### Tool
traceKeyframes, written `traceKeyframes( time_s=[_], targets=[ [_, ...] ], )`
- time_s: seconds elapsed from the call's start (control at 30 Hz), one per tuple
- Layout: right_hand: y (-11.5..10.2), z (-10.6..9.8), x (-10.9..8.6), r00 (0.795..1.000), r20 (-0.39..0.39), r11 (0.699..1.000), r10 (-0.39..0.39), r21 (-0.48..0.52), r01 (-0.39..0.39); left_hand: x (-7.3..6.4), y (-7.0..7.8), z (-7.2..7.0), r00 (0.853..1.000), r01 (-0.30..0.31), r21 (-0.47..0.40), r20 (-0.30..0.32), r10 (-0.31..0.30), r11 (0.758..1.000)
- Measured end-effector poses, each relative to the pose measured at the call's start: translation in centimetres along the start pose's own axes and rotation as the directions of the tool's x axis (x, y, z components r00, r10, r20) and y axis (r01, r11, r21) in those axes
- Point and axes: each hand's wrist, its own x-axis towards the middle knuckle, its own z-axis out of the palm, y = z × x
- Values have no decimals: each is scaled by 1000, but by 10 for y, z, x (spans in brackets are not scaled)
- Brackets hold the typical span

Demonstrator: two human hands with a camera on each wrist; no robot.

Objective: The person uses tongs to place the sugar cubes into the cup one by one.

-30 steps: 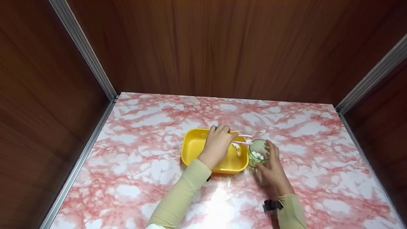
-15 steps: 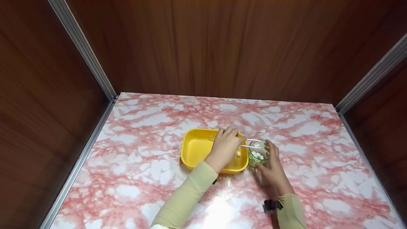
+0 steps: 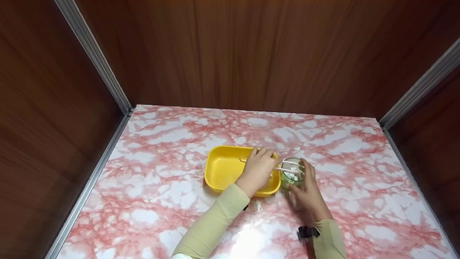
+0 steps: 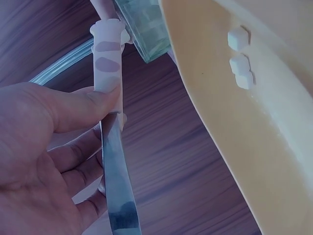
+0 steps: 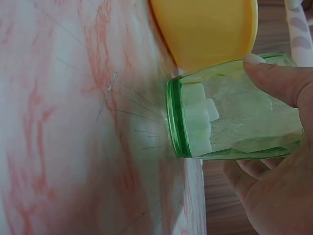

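Tongs (image 4: 106, 54), pinched in the left hand (image 3: 256, 171), now shifted rightward from the yellow bowl (image 3: 223, 169) to the mouth of the green glass (image 5: 239, 110) — seemingly mid-transfer above the white cubes (image 5: 197, 125) inside, release of another unclear. Right hand (image 3: 309, 190) curled round the glass, upright on the surface (image 3: 154, 219) beside the bowl.

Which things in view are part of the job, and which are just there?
Part of the job, it seems:
- tongs, held in the left hand, tips at the glass's mouth
- green glass, gripped by the right hand
- white cubes, some in the tub, some in the glass
- yellow tub

Just there:
- marbled tabletop
- wood-grain panels
- metal rails
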Motion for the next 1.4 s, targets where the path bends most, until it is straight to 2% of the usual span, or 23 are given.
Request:
traceKeyframes(
  time_s=[0.17,0.3,0.47,0.73,1.0,1.2,1.4],
  targets=[
    [24,2,2,1000,-2,1000,22,-4,-22,0,1,2,1000,4,-9,4,-4,1000],
    [31,2,3,1000,1,1000,29,-10,-29,0,1,2,1000,9,-15,10,-9,1000],
    [32,3,4,1000,-9,1000,16,-5,-16,0,1,4,1000,11,-15,5,-11,1000],
    [29,3,2,998,-5,998,65,-10,-66,0,0,7,1000,13,-25,2,-13,1000],
    [26,2,2,998,6,998,66,-9,-66,0,-1,6,1000,12,-25,24,-12,1000],
    [26,2,2,998,5,998,68,-4,-68,0,-2,5,1000,11,-33,18,-10,999],
    [28,3,2,999,-4,999,32,-16,-32,-2,-2,5,1000,16,-38,14,-15,999]
  ],
)
